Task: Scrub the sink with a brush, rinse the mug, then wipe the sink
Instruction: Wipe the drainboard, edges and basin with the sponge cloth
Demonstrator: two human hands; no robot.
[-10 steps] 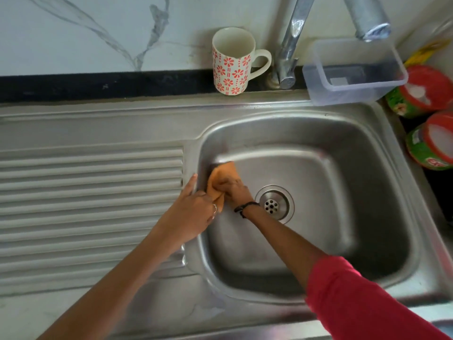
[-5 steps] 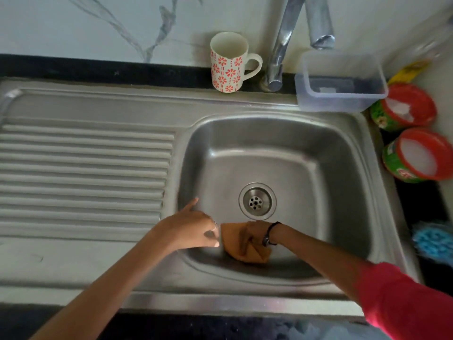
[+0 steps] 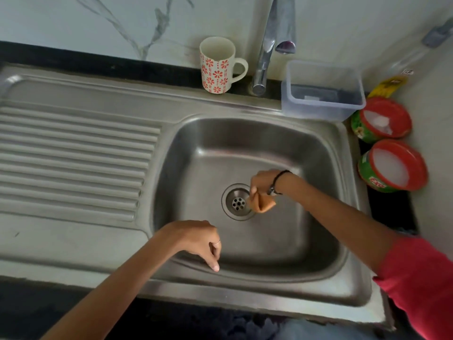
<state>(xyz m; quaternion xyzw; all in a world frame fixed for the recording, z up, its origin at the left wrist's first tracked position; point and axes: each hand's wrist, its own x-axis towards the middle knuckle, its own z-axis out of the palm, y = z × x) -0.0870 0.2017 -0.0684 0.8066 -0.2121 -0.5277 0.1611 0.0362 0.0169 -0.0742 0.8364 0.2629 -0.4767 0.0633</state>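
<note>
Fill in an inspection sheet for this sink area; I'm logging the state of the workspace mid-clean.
Surface: stainless steel sink basin with round drain and ribbed draining board; no standing water visible.
Job's things: orange wiping cloth bunched beside the drain; white mug with red flowers upright on the ledge behind the sink; brush, nothing seen.
Clutter: clear plastic tub at the back rim; two green tubs with red rims to the right.
Grippers: right hand pinches the cloth; left hand holds nothing, fingers loosely curled over the front wall of the basin.
Cables: nothing seen.
Surroundings: chrome tap, marbled white wall.
</note>
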